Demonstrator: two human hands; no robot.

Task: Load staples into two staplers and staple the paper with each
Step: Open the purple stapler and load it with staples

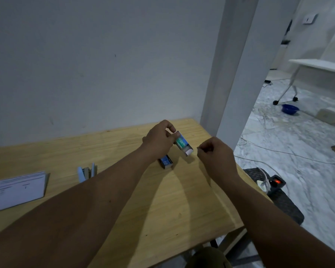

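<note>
1. The person's left hand (159, 138) holds a green staple box (183, 145) above the wooden table (162, 200), fingers and thumb clamped on its upper end; the box tilts with its open mouth down and toward the other hand, which I take to be so the contents can slide or be drawn out.

2. The right hand (214, 151) sits just beside that open end, not touching it; its fingers are curled in with thumb and forefinger pinched together; something thin seems to be caught in the pinch, likely a strip of staples, but it is too small to be sure.

3. A second box, the blue staple box (165, 161), lies on the table just under the left wrist, partly hidden by it; probably kept aside for the other stapler.

4. A pale blue stapler (86, 173) lies to the left, well apart from both hands; it looks hinged open, which would suit loading; whether this is one stapler or two lying together I cannot tell.

5. The paper (17, 187), a small stack, rests near the left edge of the table, out of the way until stapling.

6. My guess is the task is at an early stage; staples are being fetched, and none of the stapling looks done yet.
</note>
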